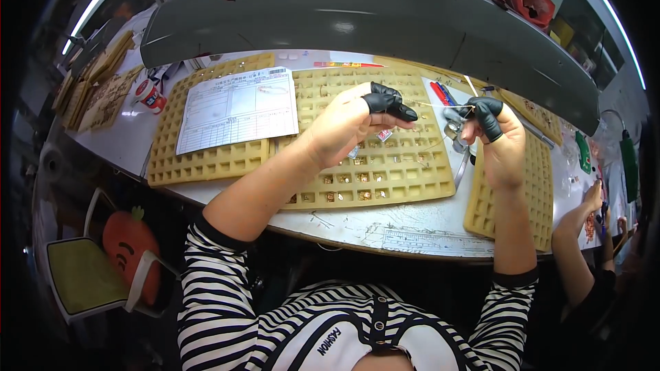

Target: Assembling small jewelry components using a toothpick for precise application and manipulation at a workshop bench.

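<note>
Far on my left a white and red small bottle (pixel 148 95) stands on the counter (pixel 130 141). Next to it lies a tan tray (pixel 199 161) full of little square holes, with a white paper sheet (pixel 237 106) on top of it.

My left hand (pixel 344 127) is up over the middle tray (pixel 405 178). Black covers sit on the fingers (pixel 392 104) of this hand. The thumb and first finger are pinched tight on one end of a thin wire (pixel 440 104). The other fingers are curled in.

The thin wire runs straight across, above the middle tray, from my left hand to my right hand (pixel 498 141). Small gold pieces (pixel 357 178) lie in many holes of the middle tray; they are too tiny for me to count. A red pen (pixel 440 93) lies by the tray's far right corner.

My right hand has a black cover on its fingers (pixel 487 115) too. They are pinched shut on the other end of the wire. Grey metal pliers (pixel 455 130) lie just under that hand.

A third tan tray (pixel 543 199) is on my right. That makes three trays that I see in full. Far right, another person's arm (pixel 577 223) rests at the counter.
</note>
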Motion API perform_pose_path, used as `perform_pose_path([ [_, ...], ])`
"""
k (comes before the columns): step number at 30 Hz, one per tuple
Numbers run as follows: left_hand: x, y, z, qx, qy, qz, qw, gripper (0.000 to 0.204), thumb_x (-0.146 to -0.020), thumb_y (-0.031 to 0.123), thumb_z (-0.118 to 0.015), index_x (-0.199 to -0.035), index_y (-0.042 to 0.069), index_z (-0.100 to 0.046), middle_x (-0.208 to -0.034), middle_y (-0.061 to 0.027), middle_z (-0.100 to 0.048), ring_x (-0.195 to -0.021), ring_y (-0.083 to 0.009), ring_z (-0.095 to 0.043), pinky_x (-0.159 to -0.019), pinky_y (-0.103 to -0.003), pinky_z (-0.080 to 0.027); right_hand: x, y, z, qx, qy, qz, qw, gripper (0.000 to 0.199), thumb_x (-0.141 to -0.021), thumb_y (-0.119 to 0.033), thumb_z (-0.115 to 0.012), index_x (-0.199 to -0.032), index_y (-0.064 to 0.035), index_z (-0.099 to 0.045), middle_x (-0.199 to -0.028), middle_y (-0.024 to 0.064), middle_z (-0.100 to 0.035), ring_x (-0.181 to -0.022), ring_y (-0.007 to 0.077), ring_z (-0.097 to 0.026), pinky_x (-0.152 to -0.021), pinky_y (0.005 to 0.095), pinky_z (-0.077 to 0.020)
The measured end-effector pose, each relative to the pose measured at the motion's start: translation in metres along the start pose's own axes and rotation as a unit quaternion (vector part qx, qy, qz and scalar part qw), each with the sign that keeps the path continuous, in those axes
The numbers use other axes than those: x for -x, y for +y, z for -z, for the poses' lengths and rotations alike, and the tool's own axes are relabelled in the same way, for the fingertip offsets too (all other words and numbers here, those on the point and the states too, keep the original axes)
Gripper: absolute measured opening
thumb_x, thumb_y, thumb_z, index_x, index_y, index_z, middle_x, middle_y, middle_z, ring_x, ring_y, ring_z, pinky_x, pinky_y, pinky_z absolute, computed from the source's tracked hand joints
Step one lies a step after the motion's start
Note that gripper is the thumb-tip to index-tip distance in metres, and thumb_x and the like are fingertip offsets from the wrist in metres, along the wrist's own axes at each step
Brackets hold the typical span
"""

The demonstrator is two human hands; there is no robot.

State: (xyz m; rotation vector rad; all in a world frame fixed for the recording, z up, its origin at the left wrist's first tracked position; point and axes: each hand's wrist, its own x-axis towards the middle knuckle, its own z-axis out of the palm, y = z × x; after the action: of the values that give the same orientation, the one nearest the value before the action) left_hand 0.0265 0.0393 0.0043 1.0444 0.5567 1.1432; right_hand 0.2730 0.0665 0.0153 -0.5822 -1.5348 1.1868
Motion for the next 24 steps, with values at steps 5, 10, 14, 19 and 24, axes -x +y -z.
perform_pose_path([
  [5, 0.003, 0.003, -0.005, -0.420, -0.047, 0.125, 0.897, 0.019, -0.084, 0.007, -0.050, -0.101, 0.001, -0.058, -0.096, -0.0088, -0.062, -0.088, -0.0143, -0.057, -0.084, -0.029, -0.043, -0.003, -0.008, -0.007, -0.055, -0.023, -0.068, 0.996, 0.014, -0.089, -0.011, -0.052, -0.095, 0.0002, -0.059, -0.081, 0.0086, -0.063, -0.065, 0.0110, -0.059, -0.057, 0.0200, -0.0436],
  [10, 0.005, -0.005, -0.008, -0.452, -0.066, 0.035, 0.889, 0.044, -0.078, 0.015, -0.061, -0.120, 0.003, -0.049, -0.098, -0.0104, -0.060, -0.089, -0.0171, -0.057, -0.082, -0.031, -0.045, -0.001, -0.011, -0.026, -0.044, -0.060, -0.093, 0.993, 0.015, -0.088, -0.012, -0.054, -0.094, 0.0010, -0.059, -0.079, 0.0097, -0.062, -0.063, 0.0126, -0.059, -0.056, 0.0222, -0.0450],
  [14, 0.004, -0.012, -0.013, -0.215, -0.098, 0.034, 0.971, 0.040, -0.082, 0.018, -0.064, -0.118, 0.005, -0.053, -0.099, -0.0012, -0.061, -0.087, -0.0059, -0.053, -0.079, -0.022, -0.042, -0.001, -0.010, -0.033, -0.036, -0.080, -0.118, 0.989, 0.015, -0.088, -0.011, -0.053, -0.095, 0.0010, -0.059, -0.078, 0.0084, -0.061, -0.061, 0.0131, -0.058, -0.056, 0.0218, -0.0443],
  [19, 0.009, 0.007, -0.024, -0.229, -0.054, 0.091, 0.968, 0.019, -0.087, 0.020, -0.058, -0.096, 0.005, -0.066, -0.086, 0.0005, -0.065, -0.080, -0.0060, -0.056, -0.081, -0.025, -0.042, -0.002, -0.010, -0.032, -0.041, -0.048, -0.113, 0.992, 0.012, -0.087, -0.010, -0.054, -0.092, 0.0000, -0.059, -0.079, 0.0074, -0.062, -0.060, 0.0119, -0.057, -0.055, 0.0212, -0.0423],
  [24, 0.007, 0.004, -0.021, -0.174, -0.048, 0.083, 0.980, 0.017, -0.088, 0.019, -0.057, -0.090, 0.005, -0.066, -0.078, -0.0025, -0.064, -0.076, -0.0097, -0.060, -0.076, -0.025, -0.045, -0.003, -0.005, -0.018, -0.017, -0.048, -0.127, 0.991, 0.013, -0.087, -0.011, -0.056, -0.092, -0.0001, -0.059, -0.080, 0.0071, -0.063, -0.059, 0.0105, -0.056, -0.055, 0.0206, -0.0429],
])
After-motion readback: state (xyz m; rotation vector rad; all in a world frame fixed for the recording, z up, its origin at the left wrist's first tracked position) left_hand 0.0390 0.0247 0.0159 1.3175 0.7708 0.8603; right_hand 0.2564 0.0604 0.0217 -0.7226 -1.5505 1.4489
